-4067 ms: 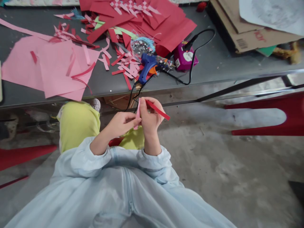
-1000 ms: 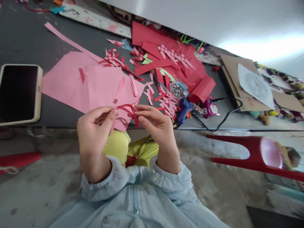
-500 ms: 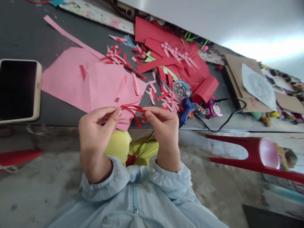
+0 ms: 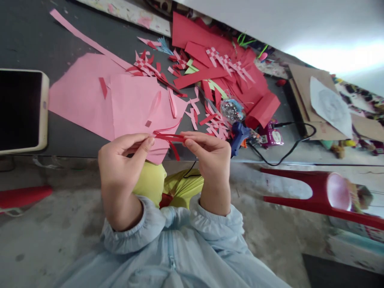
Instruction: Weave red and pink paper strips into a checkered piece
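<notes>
Narrow red and pink paper strips [image 4: 168, 137] stretch between my two hands, just above the table's front edge. My left hand [image 4: 126, 160] pinches them at one end between thumb and forefinger. Opposite it, my right hand [image 4: 208, 156] pinches a red strip by its other end. One loose red strip hangs down between the hands. How the strips join is hidden by my left fingertips. Behind the hands lie pink paper sheets [image 4: 132, 96] with small strips on top.
A phone [image 4: 19, 110] lies at the left. Woven paper pieces [image 4: 144, 64], red paper sheets [image 4: 195, 34], a tub of pins [image 4: 232, 110] and a blue glue gun [image 4: 239, 138] with a black cable are spread behind and to the right. Cardboard [image 4: 306, 96] lies farther right. A red stool [image 4: 321, 188] stands below.
My right hand has moved slightly to the right, drawing the red strip straighter between the hands. My left hand keeps its pinch. The view has shifted a little.
</notes>
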Available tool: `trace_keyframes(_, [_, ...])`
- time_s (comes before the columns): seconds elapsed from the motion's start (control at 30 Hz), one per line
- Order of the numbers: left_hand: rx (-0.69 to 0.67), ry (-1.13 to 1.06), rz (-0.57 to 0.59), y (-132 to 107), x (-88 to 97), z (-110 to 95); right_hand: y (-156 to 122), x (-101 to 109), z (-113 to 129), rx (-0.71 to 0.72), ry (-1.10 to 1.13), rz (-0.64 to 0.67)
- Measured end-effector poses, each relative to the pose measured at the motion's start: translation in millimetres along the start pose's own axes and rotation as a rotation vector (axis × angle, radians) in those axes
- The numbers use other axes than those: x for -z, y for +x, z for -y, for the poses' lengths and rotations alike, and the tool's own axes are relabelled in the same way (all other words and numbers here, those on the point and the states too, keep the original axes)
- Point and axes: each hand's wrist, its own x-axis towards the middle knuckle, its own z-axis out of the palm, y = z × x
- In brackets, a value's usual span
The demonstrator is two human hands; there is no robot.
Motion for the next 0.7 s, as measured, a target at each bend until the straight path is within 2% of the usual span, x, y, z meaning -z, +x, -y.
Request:
trace_keyframes(0.17, [0.004, -0.006, 0.005, 0.0, 0.4, -1.2, 0.0, -0.5, 0.5, -0.045, -0.018, -0.057])
trace_keyframes(0.47, [0.015, -0.073, -0.024, 0.5, -2.5, -0.6, 0.6, -2.3, 1.6, -0.016, 0.045, -0.033])
trace_keyframes(0.7, [0.017, -0.093, 0.0, 1.5, -4.3, -0.5, 0.1, 0.6, 5.4, -0.08, 0.06, -0.036])
